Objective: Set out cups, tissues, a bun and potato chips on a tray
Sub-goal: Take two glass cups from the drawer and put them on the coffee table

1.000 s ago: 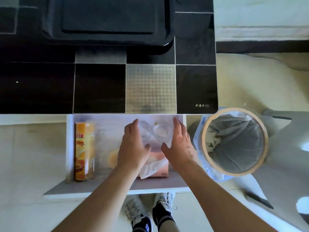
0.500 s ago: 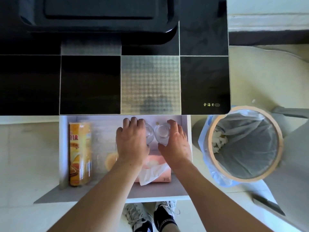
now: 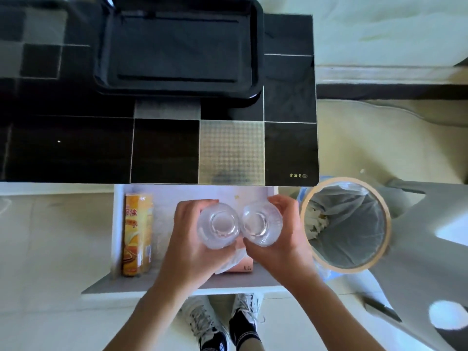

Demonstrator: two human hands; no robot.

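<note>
My left hand [image 3: 188, 245] grips one clear glass cup [image 3: 218, 226] and my right hand [image 3: 283, 243] grips a second clear glass cup [image 3: 261, 224]; both cups are raised side by side above the open white drawer [image 3: 117, 224]. A yellow potato chips can [image 3: 136, 234] lies along the drawer's left side. The pink tissue box [image 3: 244, 267] with a white tissue sticking out is mostly hidden under my hands. The bun is hidden from view. A black tray [image 3: 177, 49] rests on the dark table, far from my hands.
The dark tiled table top [image 3: 164, 150] overhangs the drawer's back. A round bin [image 3: 345, 224] with a bag liner stands right of the drawer. My shoes [image 3: 222, 323] are below the drawer front on the pale floor.
Both hands closed around the two cups at the drawer's back and lifted them up and toward me. The view tilted up, showing more of the tray.
</note>
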